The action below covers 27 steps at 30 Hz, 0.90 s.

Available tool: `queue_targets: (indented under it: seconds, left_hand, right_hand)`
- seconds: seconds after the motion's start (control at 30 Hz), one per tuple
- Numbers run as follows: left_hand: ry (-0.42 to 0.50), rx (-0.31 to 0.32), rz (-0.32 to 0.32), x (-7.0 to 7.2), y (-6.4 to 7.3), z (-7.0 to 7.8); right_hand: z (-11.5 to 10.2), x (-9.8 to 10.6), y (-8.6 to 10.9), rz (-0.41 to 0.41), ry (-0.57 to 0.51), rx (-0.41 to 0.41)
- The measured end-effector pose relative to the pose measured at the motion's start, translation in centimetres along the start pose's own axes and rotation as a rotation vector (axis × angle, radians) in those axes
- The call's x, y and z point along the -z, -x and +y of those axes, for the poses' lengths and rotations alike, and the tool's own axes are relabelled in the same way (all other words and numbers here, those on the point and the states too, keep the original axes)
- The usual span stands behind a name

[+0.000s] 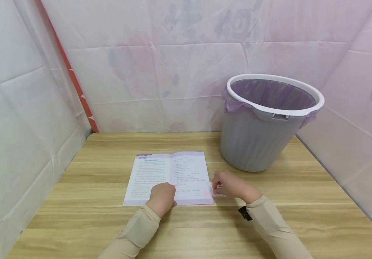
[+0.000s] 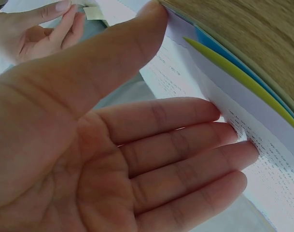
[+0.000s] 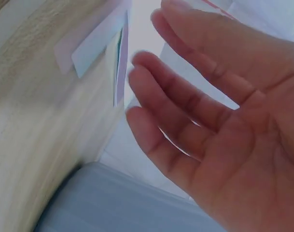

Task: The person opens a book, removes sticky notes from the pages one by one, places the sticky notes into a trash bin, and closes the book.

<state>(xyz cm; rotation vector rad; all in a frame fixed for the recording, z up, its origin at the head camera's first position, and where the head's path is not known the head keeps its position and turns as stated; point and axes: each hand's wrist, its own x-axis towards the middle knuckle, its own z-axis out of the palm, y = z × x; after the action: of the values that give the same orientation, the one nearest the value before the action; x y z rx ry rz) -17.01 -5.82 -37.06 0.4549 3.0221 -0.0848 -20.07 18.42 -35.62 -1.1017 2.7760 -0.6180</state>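
An open book (image 1: 189,172) with printed pages lies on the wooden table. My left hand (image 1: 162,198) rests at its lower middle. Straight fingers (image 2: 185,145) touch the page in the left wrist view, while the thumb (image 2: 137,38) lies against the book's bottom edge. Beside the right page, my right hand (image 1: 232,185) has thumb and index fingertip together, pinching a small cream paper tab (image 2: 94,13); its other fingers are loosely bent. A pink strip (image 1: 219,192) and a pale blue strip (image 3: 96,46) stick out from the book's right side.
A grey trash bin (image 1: 250,144) with a white rim and purple liner stands on the table at the back right, beyond my right hand. Pale patterned sheets (image 1: 186,72) hang behind the table and along both sides.
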Motion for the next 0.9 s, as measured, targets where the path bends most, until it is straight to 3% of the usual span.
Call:
queue_targets:
  seconds: [0.23,0.5,0.73,0.9]
  left_hand:
    - [0.013,0.001,-0.009,0.2,0.0,0.0]
    - [0.006,-0.006,-0.013,0.2,0.0,-0.1]
    - [0.003,-0.010,-0.016,0.3,0.0,-0.1]
    - [-0.002,-0.012,-0.009,0.3,0.0,-0.1]
  right_hand:
    - [0.0,-0.4,-0.1,-0.022,0.110,-0.016]
    - [0.4,-1.1,-0.3,-0.077,0.000,-0.060]
    - [0.1,-1.0,-0.2,-0.145,-0.031,-0.186]
    - [0.2,-1.1,-0.2,-0.130,-0.038,-0.110]
